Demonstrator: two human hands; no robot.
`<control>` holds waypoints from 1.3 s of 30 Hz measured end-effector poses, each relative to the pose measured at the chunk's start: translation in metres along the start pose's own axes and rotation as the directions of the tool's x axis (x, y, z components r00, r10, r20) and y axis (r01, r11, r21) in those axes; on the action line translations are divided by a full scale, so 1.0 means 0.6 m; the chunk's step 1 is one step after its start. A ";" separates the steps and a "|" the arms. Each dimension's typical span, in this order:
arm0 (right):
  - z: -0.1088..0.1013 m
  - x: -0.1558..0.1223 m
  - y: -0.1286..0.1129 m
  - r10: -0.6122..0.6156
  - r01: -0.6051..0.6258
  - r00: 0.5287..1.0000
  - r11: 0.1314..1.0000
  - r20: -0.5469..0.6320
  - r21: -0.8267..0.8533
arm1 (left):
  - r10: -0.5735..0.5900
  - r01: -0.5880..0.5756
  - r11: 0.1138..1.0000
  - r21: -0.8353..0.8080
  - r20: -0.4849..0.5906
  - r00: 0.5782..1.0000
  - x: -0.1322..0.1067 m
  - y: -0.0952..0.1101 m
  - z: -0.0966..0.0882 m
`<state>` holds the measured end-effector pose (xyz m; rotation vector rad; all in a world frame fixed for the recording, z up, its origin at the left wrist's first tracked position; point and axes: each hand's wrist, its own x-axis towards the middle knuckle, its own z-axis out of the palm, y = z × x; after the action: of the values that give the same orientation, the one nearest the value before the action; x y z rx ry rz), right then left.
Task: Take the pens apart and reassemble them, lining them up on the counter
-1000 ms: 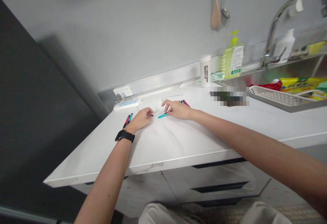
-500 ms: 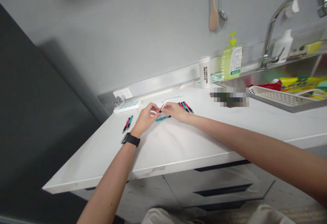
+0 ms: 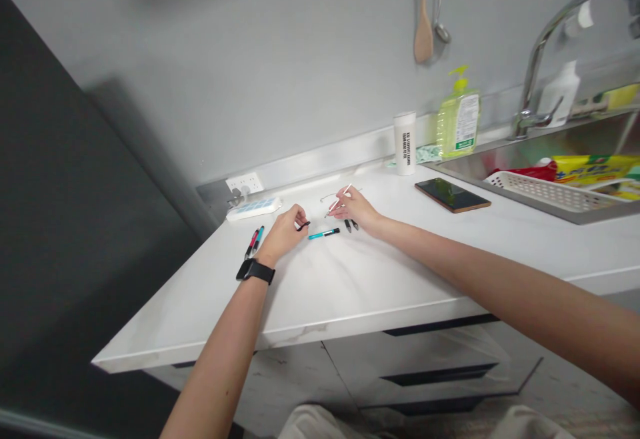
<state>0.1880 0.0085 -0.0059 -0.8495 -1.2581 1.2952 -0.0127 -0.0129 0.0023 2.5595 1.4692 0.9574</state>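
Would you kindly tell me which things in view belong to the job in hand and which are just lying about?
In the job:
small black piece, in the left hand
thin white stick, in the right hand
turquoise-and-black pen piece
probably the red pen and blue pen

Apparently just lying about:
dark-screened device
white tumbler
soap bottle
power strip

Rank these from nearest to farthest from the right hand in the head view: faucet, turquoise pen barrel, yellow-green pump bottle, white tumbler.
From the right hand:
1. Turquoise pen barrel: to its left, slightly nearer the person.
2. White tumbler: beyond it, to the right.
3. Yellow-green pump bottle: right of the tumbler.
4. Faucet: farthest right.
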 end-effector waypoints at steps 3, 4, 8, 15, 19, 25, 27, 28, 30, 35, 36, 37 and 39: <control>-0.002 0.001 0.001 0.031 -0.031 0.999 0.999 0.013 0.006 | -0.046 0.043 0.997 0.070 0.039 0.998 -0.004 -0.025 -0.005; -0.003 0.001 0.002 0.037 -0.037 0.999 0.999 0.020 0.003 | -0.065 0.058 0.995 0.086 0.074 0.995 -0.005 -0.032 -0.006; -0.004 0.001 0.009 0.020 -0.015 0.998 0.997 0.061 -0.079 | -0.059 0.037 0.989 0.146 0.151 0.987 -0.011 -0.037 -0.005; -0.006 0.001 0.011 -0.058 0.077 0.994 0.976 0.097 -0.202 | 0.097 -0.108 0.993 0.048 0.191 0.977 -0.003 0.007 0.005; -0.005 -0.005 0.005 -0.003 0.024 0.995 0.978 0.102 -0.209 | 0.127 -0.131 0.991 0.012 0.172 0.977 -0.001 0.019 0.012; 0.001 -0.008 0.007 -0.032 0.068 0.984 0.978 0.177 -0.198 | 0.152 -0.157 0.987 0.019 0.159 0.975 -0.003 0.014 0.015; 0.002 -0.007 0.006 -0.031 0.064 0.987 0.976 0.160 -0.207 | 0.135 -0.140 0.990 0.024 0.167 0.977 -0.003 0.012 0.015; 0.002 -0.007 0.005 -0.033 0.065 0.988 0.976 0.154 -0.207 | 0.126 -0.133 0.991 0.026 0.174 0.977 -0.002 0.012 0.015; 0.001 -0.006 0.003 -0.039 0.068 0.988 0.978 0.148 -0.197 | 0.119 -0.126 0.992 0.027 0.182 0.976 0.000 0.012 0.015; -0.003 -0.008 0.000 -0.032 0.065 0.984 0.980 0.173 -0.186 | 0.119 -0.127 0.991 0.032 0.177 0.977 0.002 0.011 0.015; -0.003 -0.008 0.001 -0.033 0.068 0.983 0.980 0.183 -0.189 | 0.119 -0.127 0.991 0.034 0.173 0.978 0.001 0.012 0.015; -0.002 -0.008 0.002 -0.035 0.073 0.981 0.979 0.191 -0.192 | 0.119 -0.127 0.991 0.036 0.170 0.978 0.000 0.012 0.014; 0.000 -0.007 0.004 -0.040 0.079 0.980 0.977 0.196 -0.196 | 0.121 -0.129 0.991 0.034 0.165 0.979 -0.001 0.011 0.013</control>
<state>0.1885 0.0046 -0.0089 -0.8373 -1.5780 1.2366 -0.0036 -0.0154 -0.0023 2.7161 1.3162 0.7145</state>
